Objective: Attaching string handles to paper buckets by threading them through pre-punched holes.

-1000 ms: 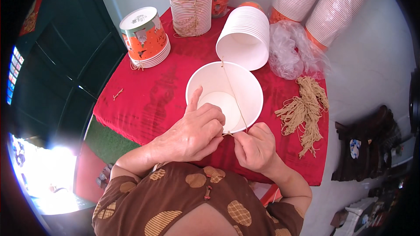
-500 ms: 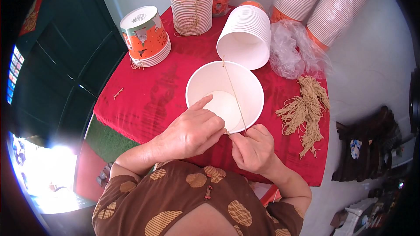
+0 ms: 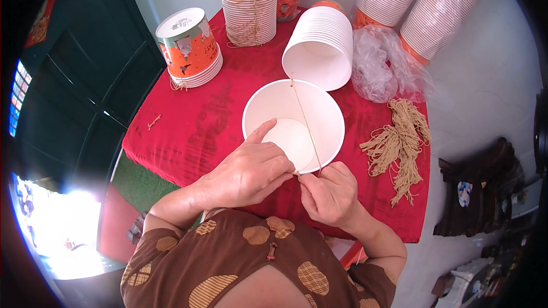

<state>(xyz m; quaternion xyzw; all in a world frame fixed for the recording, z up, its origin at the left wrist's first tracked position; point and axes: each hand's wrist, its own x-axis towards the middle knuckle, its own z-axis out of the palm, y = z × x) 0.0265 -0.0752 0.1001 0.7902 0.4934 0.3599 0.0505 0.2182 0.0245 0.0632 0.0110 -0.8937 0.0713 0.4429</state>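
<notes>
Pinching a short end of tan cord (image 3: 307, 122) at the near rim of an open white tub (image 3: 327, 117), the left hand (image 3: 248, 172) is pressing its thumb and fingers together while one finger is pointing out over the tub's mouth. The right hand (image 3: 332, 194) is gripping the cord too, its thumb and curled fingers closing right beside the left fingertips. The cord is running straight across the mouth from the far rim to the near one. The tub is sitting mouth up near the front of the table (image 3: 171, 120), which is wearing a red cloth.

Just behind, a nested row of white tubs (image 3: 318, 51) is lying on its side, beside a crumpled clear bag (image 3: 377, 63). A loose bundle of cord (image 3: 405, 151) is resting to the right. On the left, upside-down orange tubs (image 3: 191, 51) are standing nested near a small cord scrap (image 3: 154, 122), and a taller stack (image 3: 249, 11) is rising at the back.
</notes>
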